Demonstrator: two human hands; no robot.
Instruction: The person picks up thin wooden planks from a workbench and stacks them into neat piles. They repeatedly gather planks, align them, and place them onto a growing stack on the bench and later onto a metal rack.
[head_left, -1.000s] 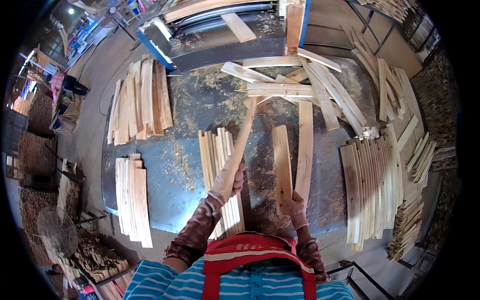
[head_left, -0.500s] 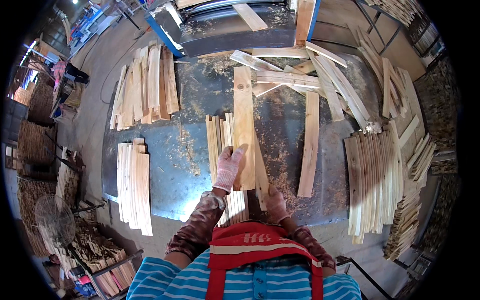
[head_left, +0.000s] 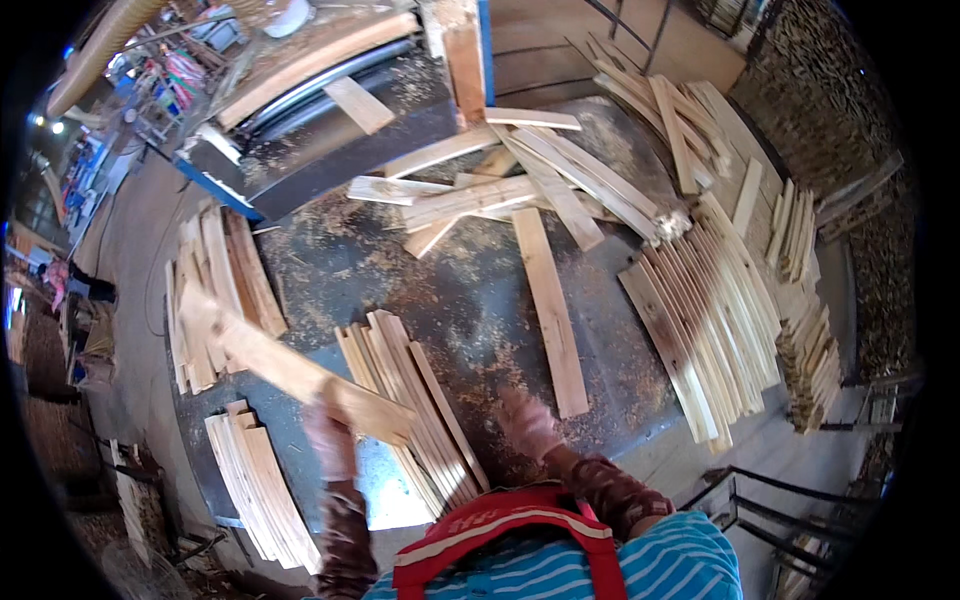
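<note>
A flat wooden board (head_left: 262,350) is in my left hand (head_left: 330,440), which wears a pale, stained work glove. It slants up over the left side of the table, its far end above a stack of boards (head_left: 240,265). My right hand (head_left: 530,422), gloved too, is over the wood shavings with no board in it; its fingers look apart but are slightly blurred. Between the hands, a row of narrow boards (head_left: 400,390) runs toward my red apron. A single board (head_left: 550,310) lies just beyond my right hand, not touching it.
Another stack (head_left: 258,490) sits at the table's near left. A long row of boards (head_left: 690,330) stands at right. Loose boards (head_left: 470,200) lie crisscrossed below the machine with rollers (head_left: 330,100). Black metal rails (head_left: 780,510) are at lower right.
My left hand has swung the board from upright in the middle to a leftward slant. My right hand has let go of the other board, which seems to lie along the middle row. The view has turned right.
</note>
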